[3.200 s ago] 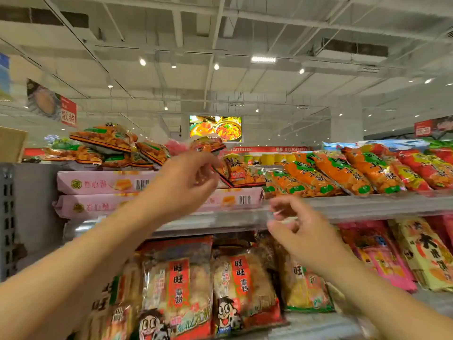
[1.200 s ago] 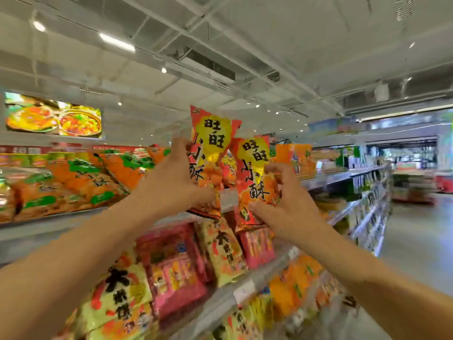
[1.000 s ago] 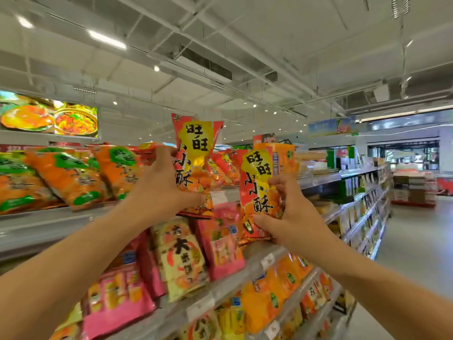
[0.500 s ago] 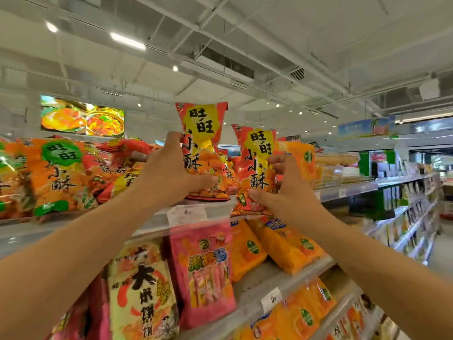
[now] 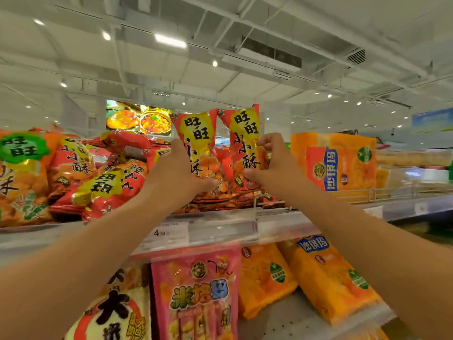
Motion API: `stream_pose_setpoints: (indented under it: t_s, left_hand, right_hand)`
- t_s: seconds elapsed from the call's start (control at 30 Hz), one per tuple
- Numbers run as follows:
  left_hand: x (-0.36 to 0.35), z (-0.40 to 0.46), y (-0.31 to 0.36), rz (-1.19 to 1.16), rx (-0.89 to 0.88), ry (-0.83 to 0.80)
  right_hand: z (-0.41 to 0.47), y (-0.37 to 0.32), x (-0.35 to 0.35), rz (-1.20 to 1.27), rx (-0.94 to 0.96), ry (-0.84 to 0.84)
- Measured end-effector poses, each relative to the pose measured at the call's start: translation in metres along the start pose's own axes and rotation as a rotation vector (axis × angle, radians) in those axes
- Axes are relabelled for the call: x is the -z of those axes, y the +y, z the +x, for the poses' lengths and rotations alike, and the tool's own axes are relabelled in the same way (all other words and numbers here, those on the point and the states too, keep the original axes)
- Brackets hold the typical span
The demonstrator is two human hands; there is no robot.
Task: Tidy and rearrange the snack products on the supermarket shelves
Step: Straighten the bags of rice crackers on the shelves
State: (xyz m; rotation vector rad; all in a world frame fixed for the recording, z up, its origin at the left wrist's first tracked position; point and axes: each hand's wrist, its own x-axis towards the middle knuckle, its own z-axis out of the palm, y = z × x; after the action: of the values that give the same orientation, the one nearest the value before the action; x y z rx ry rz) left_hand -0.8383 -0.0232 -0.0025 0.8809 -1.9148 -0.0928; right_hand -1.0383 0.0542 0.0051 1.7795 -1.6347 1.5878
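Centre of frame: you held two red-and-yellow snack bags upright, long axes vertical, side by side just above the top shelf. Your left hand gripped the left bag with fingers curled round its lower half; your right hand pinched the right bag at its right edge. Both bags stood directly above the like bags piled on the shelf, which spread toward the left of frame. Judged from this, the set-down lay straight below both grips, neither hand nearer.
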Motion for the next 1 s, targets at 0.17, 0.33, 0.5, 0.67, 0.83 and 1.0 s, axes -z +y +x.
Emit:
stream_pose_setpoints:
  t_s: [0.17, 0.33, 0.5, 0.67, 0.83, 1.0]
  left_hand:
    - [-0.015, -0.005, 0.013, 0.132, 0.052, 0.043]
    - [-0.028, -0.014, 0.026, 0.291, 0.122, -0.032]
    - [-0.028, -0.019, 0.033, 0.359, 0.187, -0.131]
    - [-0.029, -0.022, 0.033, 0.358, 0.196, -0.163]
    - [-0.022, -0.033, 0.029, 0.328, 0.153, -0.128]
    - [0.038, -0.081, -0.008, 0.525, -0.016, 0.098]
  right_hand:
    - [0.021, 0.036, -0.01, 0.062, -0.009, -0.094]
    - [0.025, 0.058, -0.002, 0.021, -0.073, -0.23]
    - [0.02, 0.062, 0.0, -0.318, 0.055, -0.381]
    - [0.012, 0.057, -0.003, -0.384, 0.076, -0.376]
    - [-0.001, 0.05, -0.009, -0.384, 0.112, -0.289]
    - [-0.049, -0.005, -0.038, -0.179, 0.57, -0.096]
